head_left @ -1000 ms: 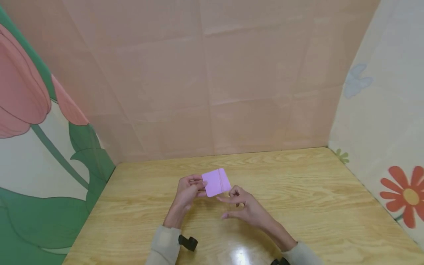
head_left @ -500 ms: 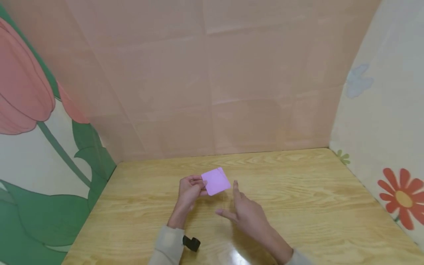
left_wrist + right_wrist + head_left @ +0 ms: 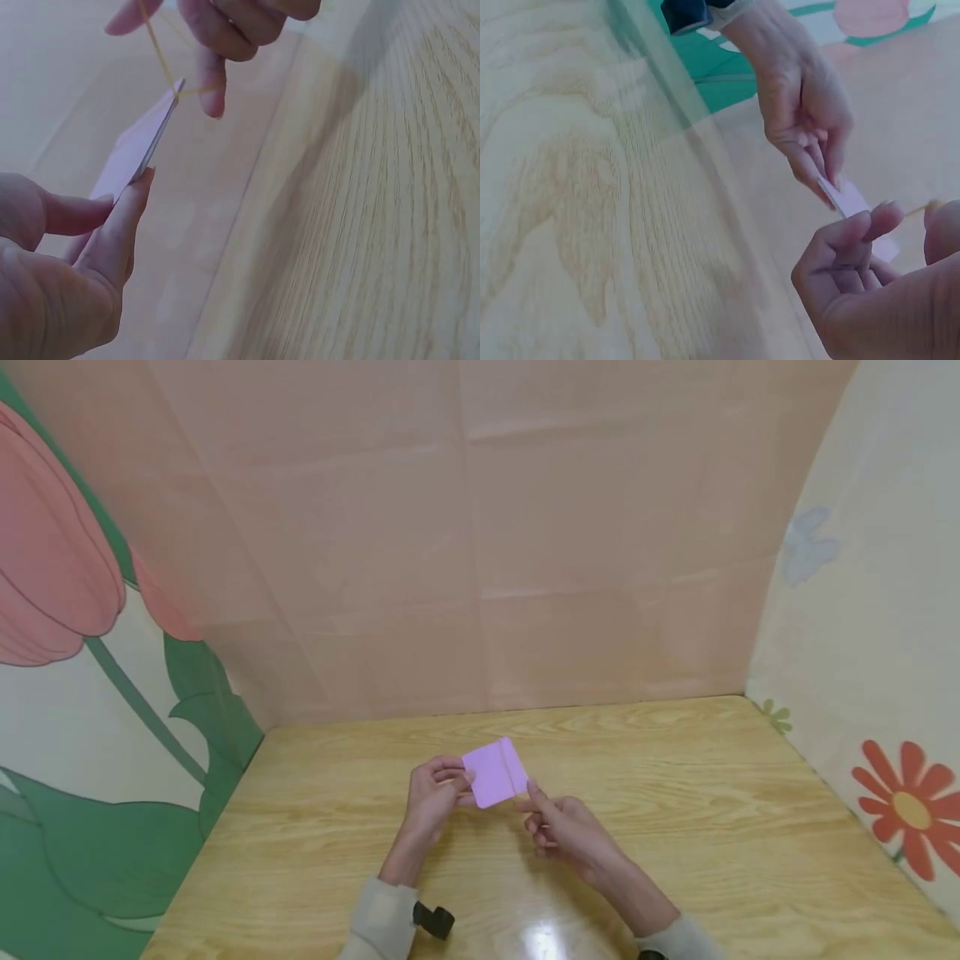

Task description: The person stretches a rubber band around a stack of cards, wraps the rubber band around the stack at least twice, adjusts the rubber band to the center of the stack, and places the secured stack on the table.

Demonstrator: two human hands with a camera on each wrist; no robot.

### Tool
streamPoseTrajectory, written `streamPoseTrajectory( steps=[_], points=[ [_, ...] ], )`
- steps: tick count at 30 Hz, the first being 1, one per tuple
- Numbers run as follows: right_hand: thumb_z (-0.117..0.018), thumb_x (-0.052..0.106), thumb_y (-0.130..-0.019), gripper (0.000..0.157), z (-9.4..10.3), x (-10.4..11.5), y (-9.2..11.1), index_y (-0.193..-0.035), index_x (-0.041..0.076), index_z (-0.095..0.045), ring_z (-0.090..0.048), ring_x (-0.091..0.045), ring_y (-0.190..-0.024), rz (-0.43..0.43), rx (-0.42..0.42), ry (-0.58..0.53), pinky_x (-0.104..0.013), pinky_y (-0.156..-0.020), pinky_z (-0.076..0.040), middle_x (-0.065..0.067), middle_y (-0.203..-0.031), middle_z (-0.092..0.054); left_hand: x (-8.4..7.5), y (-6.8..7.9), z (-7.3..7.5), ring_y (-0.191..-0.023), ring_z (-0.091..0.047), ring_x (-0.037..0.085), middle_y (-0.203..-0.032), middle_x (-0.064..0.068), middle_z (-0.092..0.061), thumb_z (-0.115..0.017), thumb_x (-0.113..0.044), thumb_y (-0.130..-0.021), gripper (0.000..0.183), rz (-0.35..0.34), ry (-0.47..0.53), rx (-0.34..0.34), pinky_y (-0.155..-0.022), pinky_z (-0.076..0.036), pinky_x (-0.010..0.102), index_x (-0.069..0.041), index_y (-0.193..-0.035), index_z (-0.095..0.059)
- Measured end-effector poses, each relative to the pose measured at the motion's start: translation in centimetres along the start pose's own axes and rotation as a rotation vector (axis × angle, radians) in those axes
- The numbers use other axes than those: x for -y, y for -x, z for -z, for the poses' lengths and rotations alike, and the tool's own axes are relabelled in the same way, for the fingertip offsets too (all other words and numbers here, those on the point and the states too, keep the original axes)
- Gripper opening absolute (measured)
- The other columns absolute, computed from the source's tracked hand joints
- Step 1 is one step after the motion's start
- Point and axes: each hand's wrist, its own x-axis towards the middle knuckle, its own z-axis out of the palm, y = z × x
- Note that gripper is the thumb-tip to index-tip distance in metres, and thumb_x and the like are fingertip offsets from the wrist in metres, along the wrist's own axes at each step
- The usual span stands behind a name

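Observation:
In the head view my left hand (image 3: 433, 793) pinches a thin lilac square with rounded corners (image 3: 491, 772) by its left side, thumb on top, holding it tilted above the table. The left wrist view shows its narrow grey edge (image 3: 156, 139). A yellow rubber band (image 3: 156, 49) runs from the square's far end to my right hand (image 3: 232, 26), stretched over the thumb and a finger. In the head view the band lies as a line across the square near its right end. My right hand (image 3: 570, 835) has a fingertip right at that corner, other fingers curled.
Both hands work over a wood-grain table (image 3: 720, 793). A plain pinkish backdrop (image 3: 375, 568) rises behind it, with flower-printed panels (image 3: 911, 810) at both sides. A black wrist camera (image 3: 435, 921) sits on the left cuff.
My right hand spreads thumb and index finger at half a second ago, then draws them in close to the square's corner. The band line shows across the square again. The left hand barely moves.

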Motion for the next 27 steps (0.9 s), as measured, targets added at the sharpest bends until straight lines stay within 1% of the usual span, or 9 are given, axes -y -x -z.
streamPoseTrajectory(
  steps=[2,6,9,12,15,19,21,24,27],
  points=[
    [-0.057,0.059,-0.103,0.07,0.4,-0.1,-0.1,-0.127,-0.006,-0.065,-0.047,-0.002,-0.061,-0.011,0.045,-0.019,-0.017,-0.06,-0.045,0.011,-0.073,-0.058,-0.1,0.1,0.0,-0.072,-0.071,0.015,-0.088,0.008,-0.069,-0.069,0.01,-0.093,0.018,0.005,-0.015,0.032,-0.072,-0.07,0.037,0.013,-0.109,-0.062],
    [-0.06,0.053,-0.104,0.046,1.1,-0.3,-0.2,-0.098,0.009,-0.073,-0.043,-0.002,-0.059,-0.008,0.093,-0.03,-0.017,-0.06,-0.043,0.013,-0.067,-0.054,-0.2,0.5,0.2,-0.075,-0.071,0.014,-0.088,0.006,-0.071,-0.071,0.006,-0.094,0.019,0.011,-0.053,0.104,-0.073,-0.069,0.036,0.011,-0.111,-0.063],
    [-0.063,0.047,-0.104,0.04,1.4,-0.3,-0.2,-0.078,0.018,-0.068,-0.039,-0.004,-0.058,0.004,0.072,-0.026,-0.016,-0.059,-0.041,0.013,-0.064,-0.05,-0.3,0.8,0.4,-0.078,-0.073,0.015,-0.091,0.009,-0.075,-0.071,0.004,-0.095,0.021,0.008,-0.071,0.151,-0.071,-0.068,0.032,0.011,-0.113,-0.064],
    [-0.068,0.041,-0.102,0.04,1.7,-0.3,-0.2,-0.069,0.019,-0.065,-0.04,-0.004,-0.058,0.014,0.026,-0.025,-0.016,-0.059,-0.042,0.013,-0.064,-0.052,-0.4,0.9,0.5,-0.079,-0.075,0.016,-0.094,0.014,-0.078,-0.071,0.006,-0.094,0.022,0.005,-0.082,0.195,-0.07,-0.068,0.029,0.012,-0.114,-0.065],
    [-0.073,0.034,-0.1,0.031,2.0,-0.1,-0.2,-0.074,0.019,-0.075,-0.043,-0.003,-0.058,0.026,-0.028,-0.036,-0.016,-0.058,-0.043,0.013,-0.065,-0.056,-0.4,1.0,0.7,-0.078,-0.075,0.017,-0.095,0.014,-0.078,-0.07,0.007,-0.093,0.023,0.014,-0.1,0.236,-0.07,-0.069,0.031,0.012,-0.115,-0.066],
    [-0.076,0.027,-0.098,0.012,2.6,0.2,-0.1,-0.096,0.016,-0.083,-0.049,-0.002,-0.065,0.047,-0.087,-0.071,-0.012,-0.058,-0.044,0.012,-0.073,-0.061,-0.5,1.2,0.9,-0.077,-0.076,0.018,-0.094,0.016,-0.079,-0.072,0.004,-0.093,0.022,0.04,-0.131,0.29,-0.074,-0.07,0.036,0.01,-0.115,-0.067],
    [-0.077,0.024,-0.097,0.014,3.0,0.4,-0.1,-0.105,0.013,-0.082,-0.056,-0.002,-0.072,0.056,-0.089,-0.098,-0.011,-0.063,-0.05,0.011,-0.081,-0.067,-0.5,1.2,0.9,-0.078,-0.076,0.018,-0.094,0.016,-0.079,-0.073,0.003,-0.094,0.022,0.05,-0.144,0.315,-0.075,-0.07,0.038,0.01,-0.114,-0.067],
    [-0.075,0.019,-0.098,0.025,3.3,0.6,0.0,-0.12,0.006,-0.077,-0.069,-0.005,-0.089,0.078,-0.066,-0.144,-0.015,-0.081,-0.062,0.006,-0.1,-0.077,-0.5,1.2,1.0,-0.078,-0.076,0.018,-0.094,0.017,-0.08,-0.074,0.002,-0.094,0.022,0.061,-0.152,0.336,-0.074,-0.07,0.038,0.011,-0.113,-0.068],
    [-0.074,0.013,-0.099,0.037,3.3,0.7,0.0,-0.131,-0.004,-0.068,-0.075,-0.011,-0.102,0.098,-0.059,-0.172,-0.022,-0.095,-0.064,-0.003,-0.117,-0.079,-0.3,1.2,1.1,-0.077,-0.076,0.018,-0.095,0.017,-0.08,-0.075,0.002,-0.093,0.024,0.066,-0.153,0.344,-0.072,-0.07,0.036,0.012,-0.114,-0.069]
  ],
)
